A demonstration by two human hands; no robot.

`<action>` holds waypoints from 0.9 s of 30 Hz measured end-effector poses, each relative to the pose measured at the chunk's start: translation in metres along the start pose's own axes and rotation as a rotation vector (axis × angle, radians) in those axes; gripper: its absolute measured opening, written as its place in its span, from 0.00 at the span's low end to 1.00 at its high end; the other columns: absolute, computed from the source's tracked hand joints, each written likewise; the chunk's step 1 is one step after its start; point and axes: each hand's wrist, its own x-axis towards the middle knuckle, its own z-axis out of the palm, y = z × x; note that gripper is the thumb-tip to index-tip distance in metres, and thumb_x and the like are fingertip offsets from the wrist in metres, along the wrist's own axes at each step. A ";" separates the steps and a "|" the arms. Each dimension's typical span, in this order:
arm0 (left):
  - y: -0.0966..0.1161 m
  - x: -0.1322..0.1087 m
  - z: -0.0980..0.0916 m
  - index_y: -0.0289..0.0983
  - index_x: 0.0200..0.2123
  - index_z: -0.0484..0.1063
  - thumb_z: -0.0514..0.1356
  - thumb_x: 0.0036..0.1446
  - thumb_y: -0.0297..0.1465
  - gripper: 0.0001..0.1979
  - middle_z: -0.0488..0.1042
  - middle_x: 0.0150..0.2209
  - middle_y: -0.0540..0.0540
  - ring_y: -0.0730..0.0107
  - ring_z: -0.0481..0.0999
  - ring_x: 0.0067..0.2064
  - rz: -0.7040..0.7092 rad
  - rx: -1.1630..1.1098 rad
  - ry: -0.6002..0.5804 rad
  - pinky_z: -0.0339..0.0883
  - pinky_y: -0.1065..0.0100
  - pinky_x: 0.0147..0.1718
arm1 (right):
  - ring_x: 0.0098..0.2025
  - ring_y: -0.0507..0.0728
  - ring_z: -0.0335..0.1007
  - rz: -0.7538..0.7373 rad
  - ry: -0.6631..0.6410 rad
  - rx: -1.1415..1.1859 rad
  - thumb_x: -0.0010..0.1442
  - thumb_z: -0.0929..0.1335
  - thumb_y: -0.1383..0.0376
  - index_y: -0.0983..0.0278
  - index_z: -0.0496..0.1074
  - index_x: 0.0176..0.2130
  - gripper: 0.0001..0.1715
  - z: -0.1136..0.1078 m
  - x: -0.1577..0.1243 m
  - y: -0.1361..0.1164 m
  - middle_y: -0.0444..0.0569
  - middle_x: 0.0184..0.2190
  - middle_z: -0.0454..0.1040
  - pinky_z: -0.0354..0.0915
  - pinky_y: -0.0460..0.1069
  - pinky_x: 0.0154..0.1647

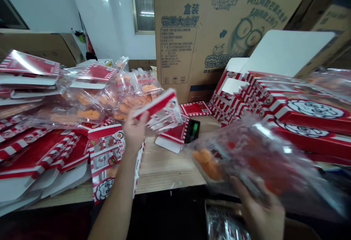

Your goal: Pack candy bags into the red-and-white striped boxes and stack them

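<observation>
My left hand (135, 130) is closed on the edge of a red and white printed carton (166, 112), held tilted above the table. My right hand (259, 205) grips a clear plastic packet (246, 156) in front of the table's right part. Orange pieces show through its film, and motion blurs it. Below my left hand a flat printed carton (105, 159) lies at the table edge. Behind it is a heap of clear packets (90, 113) with orange pieces inside.
Folded red cartons (41, 152) are piled at the left. Striped boxes (309, 112) stand stacked at the right, one with a raised white flap. A large cardboard box (178, 42) rises behind. A black and green object (192, 131) lies mid-table. An open box (225, 221) of packets sits below.
</observation>
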 end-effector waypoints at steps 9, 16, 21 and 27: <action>0.027 -0.030 -0.080 0.38 0.29 0.70 0.65 0.43 0.39 0.13 0.70 0.19 0.55 0.74 0.69 0.18 -0.634 -0.293 -0.213 0.63 0.74 0.18 | 0.36 0.59 0.73 -0.358 0.136 0.368 0.52 0.70 0.60 0.63 0.74 0.35 0.11 0.069 0.000 -0.046 0.50 0.33 0.77 0.67 0.55 0.42; 0.021 -0.088 -0.067 0.37 0.25 0.66 0.63 0.47 0.41 0.14 0.71 0.21 0.53 0.71 0.72 0.24 -0.841 -0.317 -0.524 0.64 0.73 0.24 | 0.39 0.61 0.75 0.302 -0.393 0.692 0.48 0.70 0.55 0.65 0.73 0.39 0.21 0.114 -0.004 -0.054 0.52 0.38 0.78 0.70 0.53 0.37; 0.009 -0.100 -0.080 0.38 0.31 0.66 0.64 0.46 0.42 0.15 0.70 0.23 0.55 0.73 0.71 0.25 -0.918 -0.396 -0.388 0.63 0.74 0.26 | 0.33 0.61 0.76 0.457 -0.691 0.648 0.40 0.74 0.59 0.66 0.74 0.32 0.19 0.102 0.010 -0.042 0.50 0.29 0.79 0.70 0.52 0.34; -0.010 -0.111 -0.094 0.38 0.30 0.67 0.64 0.46 0.42 0.15 0.68 0.25 0.55 0.75 0.66 0.26 -0.847 -0.364 -0.374 0.60 0.75 0.27 | 0.29 0.57 0.74 0.391 -0.877 0.515 0.42 0.74 0.60 0.67 0.74 0.34 0.19 0.087 0.017 -0.028 0.49 0.28 0.78 0.68 0.50 0.33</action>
